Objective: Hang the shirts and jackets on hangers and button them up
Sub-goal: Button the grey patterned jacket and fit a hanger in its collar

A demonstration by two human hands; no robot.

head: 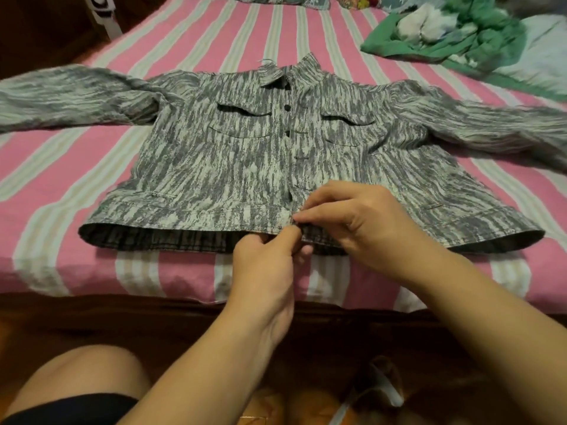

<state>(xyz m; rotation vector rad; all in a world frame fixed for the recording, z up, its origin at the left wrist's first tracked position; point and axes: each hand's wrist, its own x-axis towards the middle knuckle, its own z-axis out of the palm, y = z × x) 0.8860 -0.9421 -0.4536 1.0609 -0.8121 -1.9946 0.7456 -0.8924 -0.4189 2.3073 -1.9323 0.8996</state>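
1. The grey patterned jacket (245, 154) lies flat, front up, sleeves spread, in the middle of the pink striped bed (61, 167).
2. Both hands work the hem at 6 o'clock of the jacket. The left hand (264, 265) fingers pinch the bottom edge of the placket, and the right hand (352, 216) fingers clamp on the waistband right beside it. Looks like the last button.
3. Buttons higher up, like the dark one (287, 107) toward 12 o'clock, seem closed already.
4. No hanger in view, so hanging is still to do, I'd guess.
5. A green clothes pile (454, 35) waits at 2 o'clock.
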